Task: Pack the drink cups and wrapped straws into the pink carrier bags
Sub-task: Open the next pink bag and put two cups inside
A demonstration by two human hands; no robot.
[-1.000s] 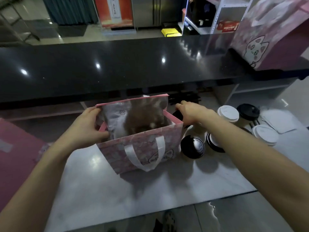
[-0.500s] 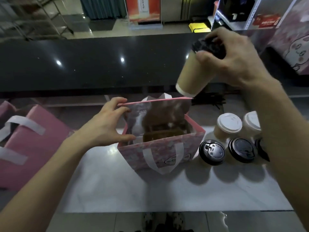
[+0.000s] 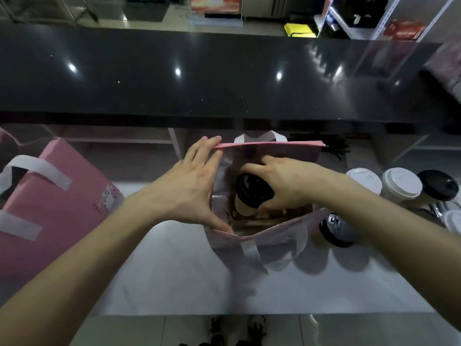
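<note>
On the left edge of the counter: a second pink carrier bag (image 3: 50,196) lies tilted, its white strap handles (image 3: 37,171) across the face turned to the camera.
Counter: a pale work surface (image 3: 174,283) below a dark glossy bar top (image 3: 199,78) that runs across the far side.
Left hand: the left hand (image 3: 189,188) is spread wide with straight fingers at the left end of the open bag; the fingertips touch the far rim, the thumb reaches to the near rim, and the mouth is stretched apart between them.
Open bag: the pink carrier bag (image 3: 274,236) stands upright near the middle of the counter, a white handle hanging down its near face, a silvery lining and a brown cardboard insert showing inside.
Cup in the bag: a tan paper cup with a black lid (image 3: 249,193) sits inside the bag's mouth, in its left part, tilted a little toward the left.
Right hand: the right hand (image 3: 287,186) reaches into the bag from the right, fingers and thumb curled round the cup just under its lid.
Just beside the bag, right: a black-lidded cup (image 3: 336,228) stands on the counter touching or nearly touching the bag's right side.
Right edge of the counter: two white-lidded cups (image 3: 401,183) and another black-lidded cup (image 3: 437,186) stand close together.
Behind the bag: a dark bundle of thin sticks (image 3: 334,147), too dim to identify.
</note>
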